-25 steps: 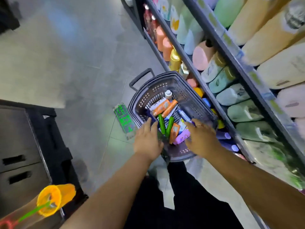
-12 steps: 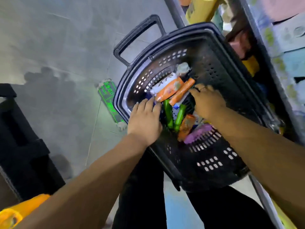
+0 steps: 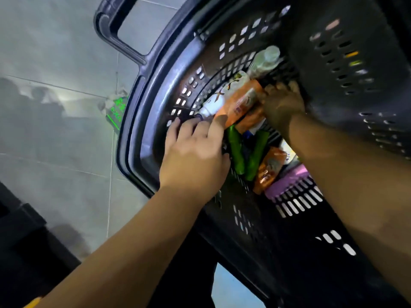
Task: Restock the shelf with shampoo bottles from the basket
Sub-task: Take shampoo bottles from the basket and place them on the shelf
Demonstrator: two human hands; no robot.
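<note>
Inside the perforated black plastic basket [image 3: 133,121], the left hand's [image 3: 193,152] straight fingers touch a white plastic bottle [image 3: 213,102]. The right hand's [image 3: 282,103] grip cannot be told.

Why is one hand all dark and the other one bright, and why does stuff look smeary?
In the head view, the right hand sits deep in the dark perforated plastic basket, in its shade; the left hand by the rim catches light; the orange squeeze tube and the basket's holes look smeared, likely motion blur; the wide lens bends the rim.
</note>
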